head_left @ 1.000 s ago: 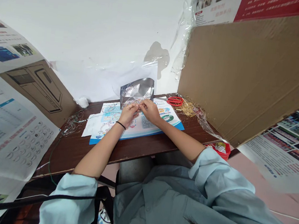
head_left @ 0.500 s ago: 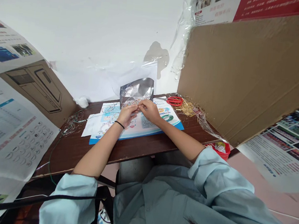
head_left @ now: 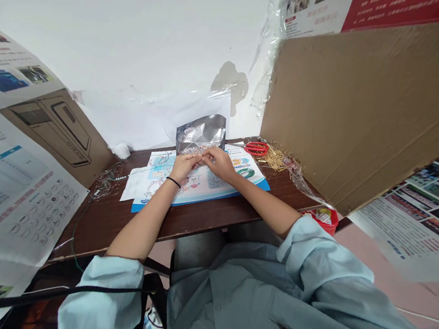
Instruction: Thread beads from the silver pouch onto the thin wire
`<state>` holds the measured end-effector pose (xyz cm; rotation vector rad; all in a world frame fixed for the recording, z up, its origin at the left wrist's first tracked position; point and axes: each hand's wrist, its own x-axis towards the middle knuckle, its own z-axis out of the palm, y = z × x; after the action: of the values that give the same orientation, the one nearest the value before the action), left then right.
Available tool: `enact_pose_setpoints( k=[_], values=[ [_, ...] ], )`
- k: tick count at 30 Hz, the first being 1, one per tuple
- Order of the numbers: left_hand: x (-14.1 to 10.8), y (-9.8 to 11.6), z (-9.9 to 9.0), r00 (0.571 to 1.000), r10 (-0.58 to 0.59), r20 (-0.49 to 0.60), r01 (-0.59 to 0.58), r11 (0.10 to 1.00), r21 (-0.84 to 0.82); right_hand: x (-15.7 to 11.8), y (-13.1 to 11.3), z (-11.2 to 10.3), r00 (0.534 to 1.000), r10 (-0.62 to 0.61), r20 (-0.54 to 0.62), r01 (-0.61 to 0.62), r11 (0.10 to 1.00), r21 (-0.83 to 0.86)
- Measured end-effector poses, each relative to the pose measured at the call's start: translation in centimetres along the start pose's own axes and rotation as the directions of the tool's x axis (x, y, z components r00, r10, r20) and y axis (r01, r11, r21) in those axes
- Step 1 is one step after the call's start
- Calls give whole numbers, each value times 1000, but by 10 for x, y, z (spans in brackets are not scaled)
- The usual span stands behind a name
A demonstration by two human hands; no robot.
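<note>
My left hand (head_left: 183, 166) and my right hand (head_left: 216, 162) meet fingertip to fingertip over the table, both closed in a pinch. What they hold is too small to make out. Just beyond them a silvery plastic bag (head_left: 203, 131) stands against the wall, with small clear pieces at its lower edge. Under my hands lies a printed sheet (head_left: 217, 182) with a blue border. To the left, a thin string with small white beads (head_left: 121, 177) runs over the paper's edge toward a tangle of clear thread (head_left: 104, 184).
Red-handled scissors (head_left: 256, 148) lie at the back right, beside a heap of thin golden sticks (head_left: 275, 159). Cardboard panels (head_left: 359, 106) wall in the brown table (head_left: 214, 217). A red basket (head_left: 328, 221) sits below its right edge. A black cable (head_left: 53, 291) crosses at lower left.
My left hand has turned slightly, its fingers now flatter and closer against the right fingertips. My right hand stays almost in place.
</note>
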<state>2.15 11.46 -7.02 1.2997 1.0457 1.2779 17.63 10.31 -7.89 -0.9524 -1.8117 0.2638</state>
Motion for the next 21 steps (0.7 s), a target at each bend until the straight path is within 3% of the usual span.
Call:
enact_pose_setpoints(
  k=[5, 7, 11, 14, 18, 21],
  values=[
    [-1, 8, 0, 998, -61, -27, 59, 997, -57, 0, 5, -1, 999, 13, -34, -13, 1000, -17],
    [-1, 14, 0, 990, -94, -108, 80, 989, -123, 1, 9, -2, 997, 50, -64, -51, 999, -7],
    [3, 24, -8, 924, -157, -349, 68, 965, -254, 4, 17, -8, 976, 171, -134, -170, 985, 14],
    [8, 30, -21, 870, -210, -446, 40, 931, -362, 7, 21, -14, 955, 230, -185, -228, 973, 33],
    [15, 39, -39, 831, -360, -425, 44, 804, -594, 10, 27, -19, 937, 251, -243, -250, 968, 36],
    [18, 45, -49, 841, -381, -383, 0, 710, -704, 12, 34, -22, 926, 279, -255, -286, 958, 11]
  ],
)
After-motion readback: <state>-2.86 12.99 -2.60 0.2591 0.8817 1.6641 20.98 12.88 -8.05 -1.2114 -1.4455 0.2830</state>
